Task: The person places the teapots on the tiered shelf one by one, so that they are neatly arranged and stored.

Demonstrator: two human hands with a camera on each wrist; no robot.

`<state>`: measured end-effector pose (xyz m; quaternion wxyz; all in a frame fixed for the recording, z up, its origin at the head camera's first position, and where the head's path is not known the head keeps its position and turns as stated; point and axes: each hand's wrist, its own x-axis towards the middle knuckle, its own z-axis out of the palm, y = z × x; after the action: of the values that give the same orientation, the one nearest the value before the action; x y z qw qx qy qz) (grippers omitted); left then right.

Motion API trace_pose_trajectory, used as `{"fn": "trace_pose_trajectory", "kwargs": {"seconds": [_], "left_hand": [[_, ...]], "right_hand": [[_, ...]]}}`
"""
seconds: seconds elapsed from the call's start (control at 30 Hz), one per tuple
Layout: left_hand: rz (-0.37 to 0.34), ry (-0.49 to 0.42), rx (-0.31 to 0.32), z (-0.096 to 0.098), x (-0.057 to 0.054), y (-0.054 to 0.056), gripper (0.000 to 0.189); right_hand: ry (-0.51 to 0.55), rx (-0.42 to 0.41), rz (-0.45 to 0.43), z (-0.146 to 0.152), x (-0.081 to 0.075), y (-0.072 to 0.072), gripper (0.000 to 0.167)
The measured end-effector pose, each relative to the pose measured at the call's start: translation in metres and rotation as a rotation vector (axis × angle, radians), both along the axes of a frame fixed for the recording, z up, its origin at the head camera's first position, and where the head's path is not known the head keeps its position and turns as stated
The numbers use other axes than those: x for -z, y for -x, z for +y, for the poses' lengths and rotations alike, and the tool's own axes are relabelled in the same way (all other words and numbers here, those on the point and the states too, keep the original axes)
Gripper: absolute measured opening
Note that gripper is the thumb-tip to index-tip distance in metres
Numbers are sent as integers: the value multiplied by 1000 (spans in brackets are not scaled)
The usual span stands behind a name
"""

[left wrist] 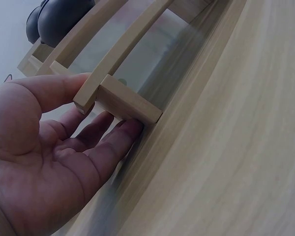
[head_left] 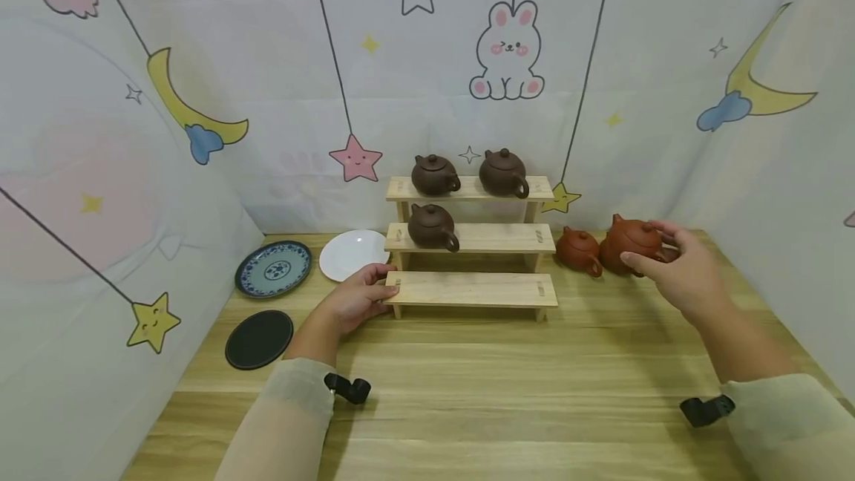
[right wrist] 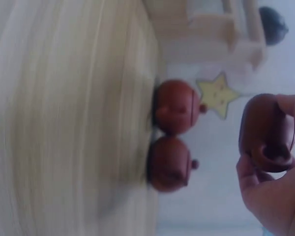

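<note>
My left hand [head_left: 361, 297] grips the left end of the three-tier wooden stand [head_left: 474, 289], thumb on the lowest board and fingers by its leg [left wrist: 128, 101]. On the right, my right hand [head_left: 688, 267] holds a reddish-brown clay teapot [head_left: 629, 242], raised off the table in the right wrist view. Two more reddish teapots, one nearer the stand [right wrist: 176, 107] and one beside it [right wrist: 169, 164], sit on the table; the head view plainly shows just one [head_left: 578, 251]. Dark brown teapots stand on the top tier [head_left: 434, 177] [head_left: 503, 173] and middle tier [head_left: 430, 227].
Left of the stand lie a white plate [head_left: 350, 254], a blue patterned plate [head_left: 274, 269] and a black round plate [head_left: 259, 340]. A printed cloth [head_left: 414, 80] hangs behind the wood-grain table [head_left: 467, 392] and along both sides.
</note>
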<state>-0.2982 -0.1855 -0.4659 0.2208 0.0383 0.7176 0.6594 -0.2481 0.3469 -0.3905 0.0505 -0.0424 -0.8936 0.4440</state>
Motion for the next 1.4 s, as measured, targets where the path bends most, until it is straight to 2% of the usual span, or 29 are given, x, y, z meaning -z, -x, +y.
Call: {"fn": "trace_pose_trajectory", "kwargs": {"seconds": [0.2,0.33,0.43,0.63,0.9,1.03,1.27,1.4], "left_hand": [[-1,-1,0,0,-1,0,61],[0,3,-5,0,-1,-1,60],[-1,6,-6,0,-1,-1,59],[0,7,-2,1,0,0,59],[-5,4,-11,0,1,0,59],[-6,8,-22,0,0,-1,58],[-6,7,-18,0,1,0,57],[-6,2,-17,0,2,0,57]], "right_hand": [[16,-78,14,-36,-7,-9,94],[97,-156,17,-62,-12,-11,93],[145,-206,4,-82,-15,-8,94],[140,-260,31,-116,-15,4,91],[151,-278,65,-144,-12,27,89],[154,-281,55,-151,-14,37,87],[142,-275,33,-158,-17,45,81],[115,-258,21,-161,-18,48,83]]}}
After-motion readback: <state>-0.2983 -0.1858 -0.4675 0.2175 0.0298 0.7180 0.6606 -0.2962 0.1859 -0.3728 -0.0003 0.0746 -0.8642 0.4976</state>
